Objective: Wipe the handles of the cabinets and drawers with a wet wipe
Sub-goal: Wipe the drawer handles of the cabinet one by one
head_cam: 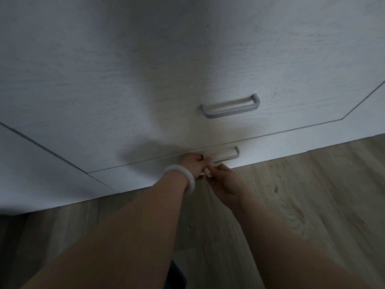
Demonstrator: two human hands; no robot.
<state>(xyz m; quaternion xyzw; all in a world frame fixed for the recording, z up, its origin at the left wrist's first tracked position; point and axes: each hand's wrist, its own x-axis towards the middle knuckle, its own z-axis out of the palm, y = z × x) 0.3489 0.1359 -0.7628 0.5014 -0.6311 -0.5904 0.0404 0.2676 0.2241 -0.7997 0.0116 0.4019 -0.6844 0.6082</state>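
I've got both hands low at the bottom drawer handle [226, 156], left hand [192, 164] curled around its left end to steady it while the right hand [224, 183] pinches the wet wipe [208, 171] just below the bar, ready to rub.

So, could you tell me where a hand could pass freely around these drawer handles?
The upper handle is open all round, with bare drawer front to its left and above. The lower handle is crowded: the left hand, right hand and wipe fill its left end; only its right end is free.
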